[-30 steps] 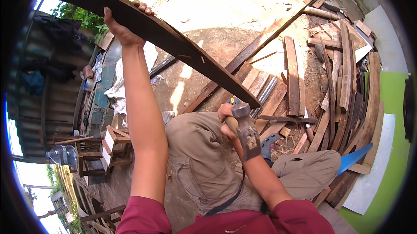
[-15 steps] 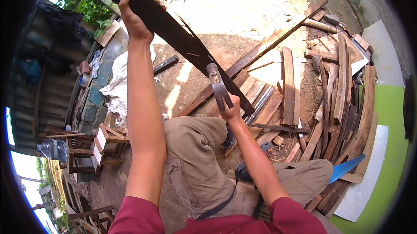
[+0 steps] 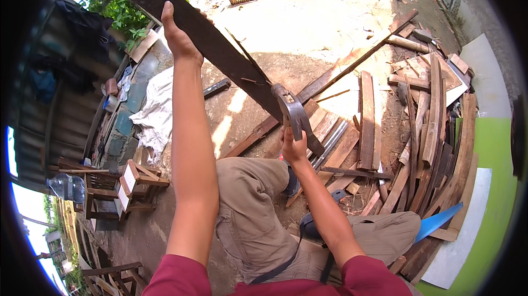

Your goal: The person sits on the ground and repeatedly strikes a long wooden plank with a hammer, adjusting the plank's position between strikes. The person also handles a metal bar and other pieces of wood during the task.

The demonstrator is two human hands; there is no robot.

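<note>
A long, dark wooden plank [image 3: 214, 48] slants from the upper left down toward the middle. My left hand [image 3: 182, 40] is closed around its upper part, thumb on the near face and fingertips behind the far edge. A claw hammer [image 3: 296, 112] is in my right hand [image 3: 293, 146], its handle mostly hidden by its own head and my fist. The hammer's metal head is at the lower part of the plank, by a split sliver [image 3: 247, 54] standing off the right edge. Whether the head touches the wood I cannot tell.
Boards and sticks [image 3: 434, 109] are heaped on the right, with a blue saw blade [image 3: 438, 221] near my knee. A long beam [image 3: 352, 65] lies across the ground ahead. Small wooden stools [image 3: 129, 189], a plastic bottle [image 3: 67, 187] and white cloth [image 3: 157, 103] are on the left.
The hammer has turned, its claw now swung further to the right, and its head sits slightly lower and to the right. My left hand keeps its hold on the plank. The view has shifted slightly.
</note>
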